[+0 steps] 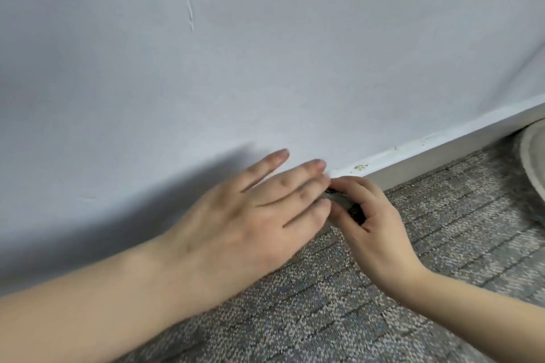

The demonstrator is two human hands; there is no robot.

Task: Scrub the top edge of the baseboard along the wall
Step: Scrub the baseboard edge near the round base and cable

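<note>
A white baseboard (442,150) runs along the foot of the pale wall (265,53), rising toward the right. Dark specks of dirt lie on its top edge (361,166). My left hand (250,209) is spread with straight fingers against the wall and baseboard, hiding that stretch of it. Just right of those fingertips, my right hand (368,215) pinches a small dark object (345,202) close to the baseboard; most of this object is hidden by the fingers, and I cannot tell what it is.
Grey patterned carpet (383,303) covers the floor below the baseboard. A pale round object (533,162) lies on the carpet at the right edge, close to the baseboard. A small scratch (191,15) marks the wall higher up.
</note>
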